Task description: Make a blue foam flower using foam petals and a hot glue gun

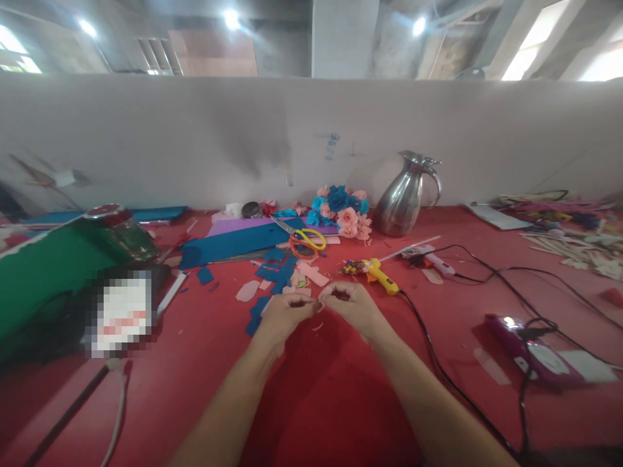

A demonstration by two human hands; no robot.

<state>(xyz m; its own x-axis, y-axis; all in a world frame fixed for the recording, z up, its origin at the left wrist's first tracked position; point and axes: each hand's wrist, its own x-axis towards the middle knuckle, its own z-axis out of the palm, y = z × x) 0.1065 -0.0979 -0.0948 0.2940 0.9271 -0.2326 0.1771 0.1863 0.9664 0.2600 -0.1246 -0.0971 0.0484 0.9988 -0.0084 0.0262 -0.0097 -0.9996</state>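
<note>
My left hand and my right hand meet fingertip to fingertip above the red table. Both are closed in a pinch; whatever sits between the fingertips is too small to make out. Just beyond them lie cut pink paper pieces and blue paper pieces. Scissors with yellow and orange handles rest on a blue paper sheet. A yellow glue gun lies right of my right hand. Behind stands a bunch of pink and blue paper flowers.
A steel jug stands by the white partition. A second glue gun and a purple power strip trail black cables at right. On the left are a glass jar, a green board and a blurred-out item.
</note>
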